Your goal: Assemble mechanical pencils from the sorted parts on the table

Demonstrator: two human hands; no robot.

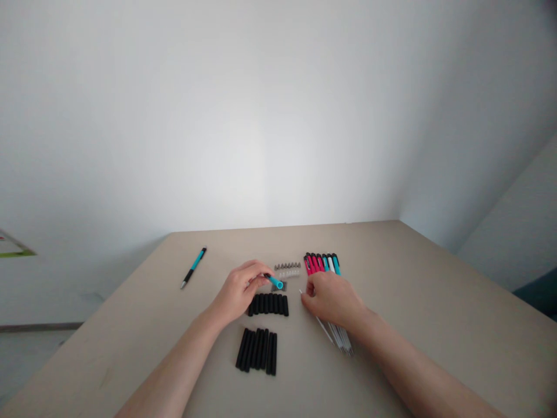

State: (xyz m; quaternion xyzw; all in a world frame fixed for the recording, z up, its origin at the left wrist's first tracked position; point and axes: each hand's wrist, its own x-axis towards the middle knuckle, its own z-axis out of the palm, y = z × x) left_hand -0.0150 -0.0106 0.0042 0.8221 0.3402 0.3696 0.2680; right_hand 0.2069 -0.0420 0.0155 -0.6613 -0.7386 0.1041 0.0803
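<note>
Pinched between thumb and fingertips of the left hand [237,293]: a short teal barrel [275,283], open end pointing right. Grip is closed on it, and the barrel is held just above the far edge of the upper row of black sleeves [268,304], the reference for all positions below.

Left to right on the beige table [435,302]:
- Teal-and-black pen [194,267], lying alone, well to the left of the upper row and farther away, tip toward the near left.
- Lower row of black sleeves [257,350], nearer than the upper row, slightly left of it, not touching it.
- Left hand comes in from the near left, and its knuckles cover the left end of the upper row.
- Small grey patch [279,287] just beyond the upper row, partly hidden by the barrel. Too small to identify.
- Line of small grey-white tips [287,268], beyond that patch.
- Right hand [333,299], just right of the upper row, fingers curled shut on a thin white refill [324,330]. Its end pokes out toward the row.
- Coloured barrels [321,262], pink, teal and white with black caps, beyond the right hand.
- Bundle of white refills [343,342], near right of the upper row, partly under the right wrist.
</note>
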